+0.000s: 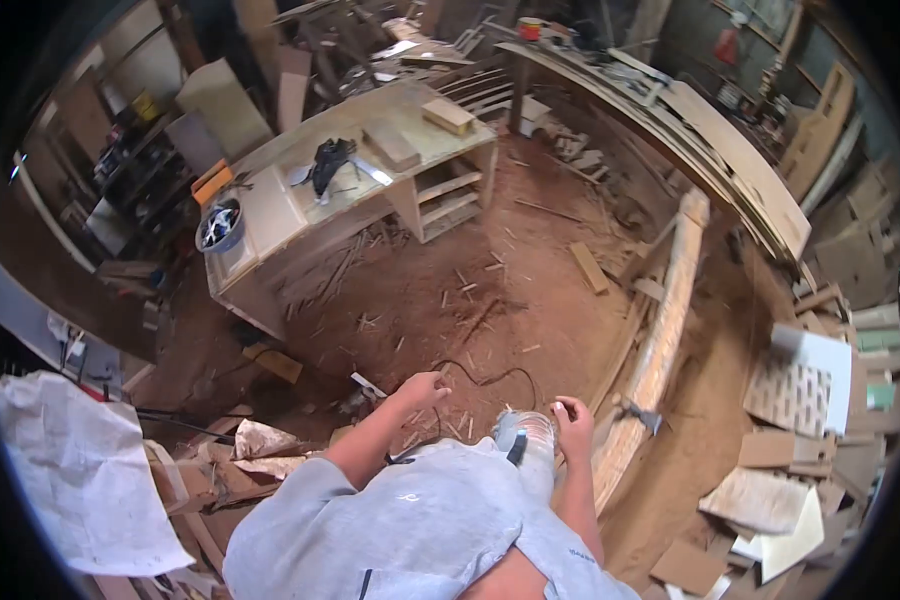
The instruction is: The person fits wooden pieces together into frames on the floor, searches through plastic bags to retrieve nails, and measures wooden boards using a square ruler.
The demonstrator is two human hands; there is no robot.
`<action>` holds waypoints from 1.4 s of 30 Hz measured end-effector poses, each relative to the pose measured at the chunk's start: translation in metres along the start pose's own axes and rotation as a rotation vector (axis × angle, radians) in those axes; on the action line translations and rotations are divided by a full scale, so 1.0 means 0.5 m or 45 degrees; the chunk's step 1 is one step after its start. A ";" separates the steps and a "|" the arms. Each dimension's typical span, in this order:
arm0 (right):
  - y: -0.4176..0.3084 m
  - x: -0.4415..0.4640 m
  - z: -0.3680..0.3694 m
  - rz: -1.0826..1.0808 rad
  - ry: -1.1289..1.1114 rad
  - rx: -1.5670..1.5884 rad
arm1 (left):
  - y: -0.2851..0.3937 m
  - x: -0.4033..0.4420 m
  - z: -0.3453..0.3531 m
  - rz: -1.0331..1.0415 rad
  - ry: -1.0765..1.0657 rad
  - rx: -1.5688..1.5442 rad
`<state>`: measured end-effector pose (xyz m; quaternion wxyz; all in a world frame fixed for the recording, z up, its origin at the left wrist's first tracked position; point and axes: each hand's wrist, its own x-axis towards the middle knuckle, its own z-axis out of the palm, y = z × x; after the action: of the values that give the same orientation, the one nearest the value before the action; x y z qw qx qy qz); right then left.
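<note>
My left hand (425, 390) is held out over the dirt floor, fingers pinched together. A thin dark cord (485, 382) runs from beside its fingertips in a wavy line toward the right, and a short dark length shows below the hand. Near the cord's right end is my right hand (573, 425), its fingers curled. Whatever lies between those fingers is too small to make out. Between the hands, a knee in torn light-blue cloth (526, 432) sticks forward, with a small dark object (517, 448) against it.
A wooden workbench (270, 215) ahead carries a bucket (220, 225), a black bundle (330, 165) and wood blocks. A long pole (670, 300) with a clamp-like metal piece (642, 415) runs along the right. Wood offcuts (770, 500) pile up at far right; scraps litter the floor (420, 290).
</note>
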<state>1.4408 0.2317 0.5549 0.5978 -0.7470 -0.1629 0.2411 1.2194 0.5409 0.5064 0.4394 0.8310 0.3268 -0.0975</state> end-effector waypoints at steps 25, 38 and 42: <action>-0.241 1.168 0.602 -0.038 -0.936 -0.321 | -0.235 0.848 -0.705 -0.469 1.093 -0.416; -0.379 1.438 1.103 0.232 -1.077 -0.528 | -0.605 1.279 -1.073 -0.719 1.069 0.096; -0.374 1.482 1.184 0.239 -1.046 -0.476 | -0.660 1.293 -1.157 -0.524 1.454 0.115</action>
<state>1.7360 1.1512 0.5137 0.3144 -0.6960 -0.3587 0.5367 1.4355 1.4280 0.3400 0.1312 0.6896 0.6603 0.2668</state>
